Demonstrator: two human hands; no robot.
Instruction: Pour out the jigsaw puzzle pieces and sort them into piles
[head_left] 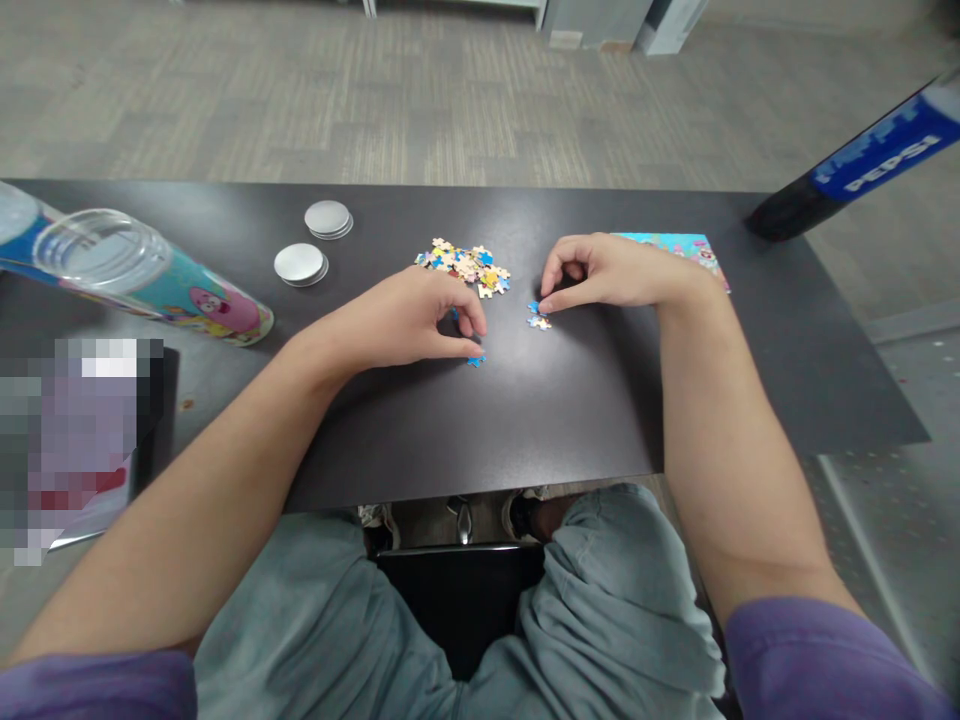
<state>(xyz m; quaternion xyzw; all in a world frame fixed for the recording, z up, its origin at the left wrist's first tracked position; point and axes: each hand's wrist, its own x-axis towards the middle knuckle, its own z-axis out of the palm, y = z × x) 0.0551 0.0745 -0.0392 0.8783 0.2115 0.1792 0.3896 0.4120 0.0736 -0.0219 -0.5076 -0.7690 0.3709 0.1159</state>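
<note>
My left hand is over the middle of the dark table, its thumb and fingers bent close together at a small blue puzzle piece. To the right, my right hand has its fingers curled, with thumb and forefinger pinched at a blue puzzle piece. Just below that lies a pale, multicoloured puzzle piece, apart from my fingers. Beyond my left hand is a loose pile of puzzle pieces, partly hidden by that hand. A colourful printed card is partly covered by my right hand and wrist.
Two small stacks of round silver lids lie at the left of the table. Clear-topped printed tubes are beside them. A Pepsi bottle stands at the far right corner. A blurred-out item is at lower left.
</note>
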